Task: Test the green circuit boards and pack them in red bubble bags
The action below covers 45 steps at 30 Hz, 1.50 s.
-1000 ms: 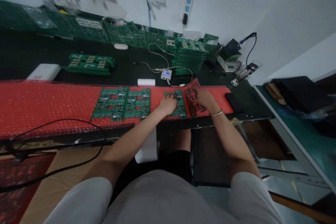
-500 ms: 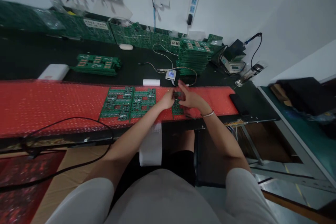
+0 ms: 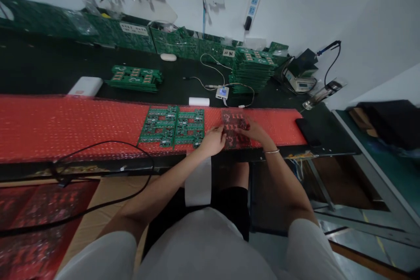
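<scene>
A circuit board wrapped in red bubble film (image 3: 233, 127) lies on the long red bubble sheet (image 3: 65, 122) at the bench's near edge. My left hand (image 3: 214, 140) grips its left edge with curled fingers. My right hand (image 3: 257, 133), a bangle on its wrist, holds the right side of the same wrapped board. Just left of my hands two bare green circuit boards (image 3: 172, 126) lie side by side on the red sheet.
A tall stack of green boards (image 3: 251, 70) and a low stack (image 3: 134, 78) sit on the dark bench behind. A small device with a blue screen (image 3: 222, 92), a white roll (image 3: 198, 101), a white box (image 3: 85, 86) and a black cable (image 3: 98, 170) are nearby. A black phone (image 3: 306, 130) lies right.
The red film has been folded over the rightmost green board, which now shows wrapped. Both hands came together on it and then settled on its two sides. The view shifted slightly right.
</scene>
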Motion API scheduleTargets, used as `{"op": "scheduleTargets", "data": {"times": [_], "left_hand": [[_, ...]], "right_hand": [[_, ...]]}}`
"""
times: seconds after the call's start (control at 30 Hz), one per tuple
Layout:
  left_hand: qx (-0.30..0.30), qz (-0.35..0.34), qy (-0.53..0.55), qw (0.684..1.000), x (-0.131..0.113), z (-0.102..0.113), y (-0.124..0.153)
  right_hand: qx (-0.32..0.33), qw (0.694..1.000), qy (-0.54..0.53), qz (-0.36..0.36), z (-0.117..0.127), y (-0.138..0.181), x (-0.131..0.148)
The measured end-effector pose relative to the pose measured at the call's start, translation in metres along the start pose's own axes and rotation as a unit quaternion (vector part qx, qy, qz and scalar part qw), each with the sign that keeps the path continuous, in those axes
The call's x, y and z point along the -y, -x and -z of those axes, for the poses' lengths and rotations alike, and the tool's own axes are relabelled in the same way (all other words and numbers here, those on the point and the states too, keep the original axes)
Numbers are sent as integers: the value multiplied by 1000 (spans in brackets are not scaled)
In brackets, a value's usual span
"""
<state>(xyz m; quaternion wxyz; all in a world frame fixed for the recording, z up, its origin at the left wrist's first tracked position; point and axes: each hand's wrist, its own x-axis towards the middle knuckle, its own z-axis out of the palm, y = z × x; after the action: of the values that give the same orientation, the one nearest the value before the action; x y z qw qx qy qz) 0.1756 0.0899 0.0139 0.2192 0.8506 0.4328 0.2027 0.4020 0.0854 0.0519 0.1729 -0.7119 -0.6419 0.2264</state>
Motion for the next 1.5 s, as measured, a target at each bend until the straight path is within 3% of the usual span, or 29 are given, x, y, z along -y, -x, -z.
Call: {"op": "scheduleTargets", "data": {"times": [0.1,0.23,0.4,0.53,0.8,0.9,1.0,1.1,1.2,1.3,1.43,1.5], "left_hand": [[29,-28,-14,999,2,10,-3],[64,-52,-95,992,30,41,5],[127,88,-207,966,70,72,25],[153,89,-201,964,66,65,27],[124,63,-172,975,35,38,9],[94,41,-118,988,44,36,7],[-13,42,-19,999,65,42,4],[-156,113,37,981,87,58,7],[-198,144,35,969,98,73,24],[-133,105,10,986,93,79,50],[-67,16,-57,996,71,71,76],[-65,10,-90,994,63,67,79]], "right_hand": [[24,998,-47,42,-1,-6,4],[44,998,29,43,5,-11,32],[72,978,187,56,16,-11,73],[83,950,289,81,17,-10,98],[76,924,367,77,6,-9,134],[85,929,346,98,5,-11,146],[110,948,261,142,-3,-17,161],[119,959,203,160,-30,-22,180],[99,962,205,153,-67,-22,193],[77,973,153,154,-87,-18,185],[-50,993,66,88,-79,-12,141],[-47,996,26,64,-74,-13,118]]}}
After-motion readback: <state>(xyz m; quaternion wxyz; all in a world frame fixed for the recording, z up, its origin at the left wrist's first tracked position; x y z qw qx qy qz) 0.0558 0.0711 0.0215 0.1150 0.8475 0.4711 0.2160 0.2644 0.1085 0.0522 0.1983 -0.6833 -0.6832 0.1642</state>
